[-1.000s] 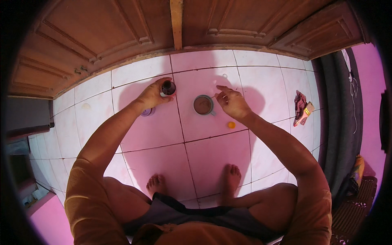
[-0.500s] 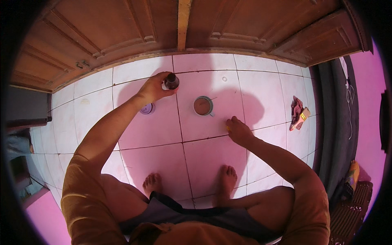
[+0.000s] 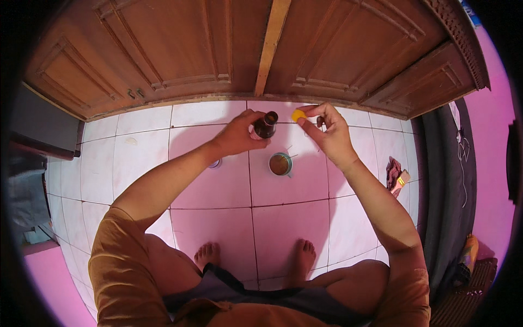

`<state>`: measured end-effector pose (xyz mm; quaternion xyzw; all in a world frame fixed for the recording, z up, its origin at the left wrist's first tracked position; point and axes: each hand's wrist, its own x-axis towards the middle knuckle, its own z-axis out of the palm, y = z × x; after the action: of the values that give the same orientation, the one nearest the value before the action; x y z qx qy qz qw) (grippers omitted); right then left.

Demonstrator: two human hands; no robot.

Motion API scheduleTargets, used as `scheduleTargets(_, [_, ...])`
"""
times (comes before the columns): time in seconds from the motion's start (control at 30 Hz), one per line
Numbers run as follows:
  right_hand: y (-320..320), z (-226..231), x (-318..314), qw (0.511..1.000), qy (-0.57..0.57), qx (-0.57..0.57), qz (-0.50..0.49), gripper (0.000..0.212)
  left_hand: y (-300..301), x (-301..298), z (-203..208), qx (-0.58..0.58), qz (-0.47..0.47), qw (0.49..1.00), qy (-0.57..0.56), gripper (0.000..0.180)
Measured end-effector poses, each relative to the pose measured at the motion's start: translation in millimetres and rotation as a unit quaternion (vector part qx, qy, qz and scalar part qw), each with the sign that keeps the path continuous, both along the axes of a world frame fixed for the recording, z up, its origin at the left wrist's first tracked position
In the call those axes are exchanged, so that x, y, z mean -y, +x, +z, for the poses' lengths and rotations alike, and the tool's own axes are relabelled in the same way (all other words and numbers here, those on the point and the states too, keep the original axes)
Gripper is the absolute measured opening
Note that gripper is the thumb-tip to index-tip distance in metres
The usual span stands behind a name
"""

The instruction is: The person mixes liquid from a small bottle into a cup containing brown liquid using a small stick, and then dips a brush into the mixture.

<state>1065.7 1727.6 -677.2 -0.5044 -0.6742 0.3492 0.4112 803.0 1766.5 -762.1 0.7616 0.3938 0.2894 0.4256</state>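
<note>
My left hand is wrapped round a dark brown bottle, its uncapped mouth facing up. Across from it, a small yellow cap is pinched between the thumb and fingers of my right hand. A small gap separates cap and bottle. Below the two hands, a light blue-green cup with brown liquid stands on the tiles, a thin stick leaning out over its rim. A round lilac item lies on the floor, mostly hidden by my left forearm.
A paintbrush rests on a dark red crumpled cloth at the right. Brown wooden cabinet doors border the far side of the white tiled floor. My bare feet are at the near side.
The bottle in my left hand has come to the right, nearer the cup. My right hand has risen from the floor with the yellow cap, toward the bottle. The view has shifted too.
</note>
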Motion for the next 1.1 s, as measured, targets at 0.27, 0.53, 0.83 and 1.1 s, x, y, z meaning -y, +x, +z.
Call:
scheduleTargets(0.27, [-25,48,10,0.988,0.062,0.101,0.104,0.03,13,23,57,0.012,-0.018,0.997,-0.067,0.067])
scheduleTargets(0.53, [-20,79,7,0.953,0.127,0.203,0.188,0.032,5,22,69,-0.029,-0.065,0.997,-0.043,0.067])
scheduleTargets(0.83, [-34,100,8,0.925,0.052,0.351,0.138,0.038,5,26,76,-0.029,-0.088,0.994,-0.05,0.06])
scheduleTargets(1.1, [-39,99,6,0.906,0.097,0.396,0.111,0.054,7,24,79,-0.056,-0.097,0.993,-0.045,0.064])
